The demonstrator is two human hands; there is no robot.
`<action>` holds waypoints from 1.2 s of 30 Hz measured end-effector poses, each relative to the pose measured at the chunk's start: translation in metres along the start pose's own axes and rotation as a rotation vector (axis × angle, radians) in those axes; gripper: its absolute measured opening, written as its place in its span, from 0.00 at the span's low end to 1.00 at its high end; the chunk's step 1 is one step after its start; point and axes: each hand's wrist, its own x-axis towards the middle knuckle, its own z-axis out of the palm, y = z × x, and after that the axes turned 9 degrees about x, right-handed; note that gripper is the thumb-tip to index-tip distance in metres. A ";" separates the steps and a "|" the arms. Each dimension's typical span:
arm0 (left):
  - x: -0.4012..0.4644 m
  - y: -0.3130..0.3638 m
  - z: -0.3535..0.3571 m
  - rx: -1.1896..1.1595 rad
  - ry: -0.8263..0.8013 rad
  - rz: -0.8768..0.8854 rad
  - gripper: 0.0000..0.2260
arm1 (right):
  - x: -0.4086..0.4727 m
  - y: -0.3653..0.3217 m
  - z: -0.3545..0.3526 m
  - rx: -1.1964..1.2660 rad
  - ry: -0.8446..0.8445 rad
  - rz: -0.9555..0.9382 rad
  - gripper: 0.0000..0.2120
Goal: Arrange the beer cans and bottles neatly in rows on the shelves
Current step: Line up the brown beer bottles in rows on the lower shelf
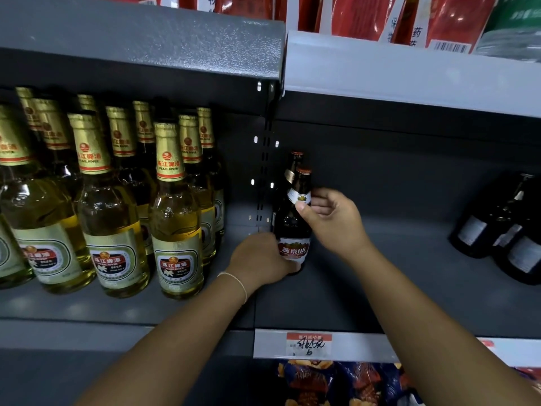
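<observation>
Dark beer bottle [294, 227] upright on shelf [380, 288], frame centre, second dark bottle [292, 168] right behind; left hand [260, 259] wraps its base, right hand [330, 215] pinches neck; glass likely heavy, smooth, breakable, so base-plus-neck hold suits; yellow bottles [172, 215] ranked at left

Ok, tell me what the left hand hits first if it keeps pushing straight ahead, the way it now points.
The left hand already grips the base of the front dark bottle. Straight on, that bottle would probably meet the second dark bottle close behind it, though depth is unclear.
</observation>
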 end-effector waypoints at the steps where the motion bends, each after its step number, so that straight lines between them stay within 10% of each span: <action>1: -0.003 0.005 -0.007 0.082 0.011 0.009 0.19 | -0.001 0.000 -0.001 0.004 0.008 0.001 0.21; 8: -0.013 0.045 -0.027 0.121 0.220 0.178 0.13 | -0.014 -0.005 -0.027 0.008 0.101 -0.024 0.04; 36: 0.071 0.324 0.094 -0.177 0.053 0.571 0.22 | 0.001 0.035 -0.370 -0.257 0.650 -0.040 0.14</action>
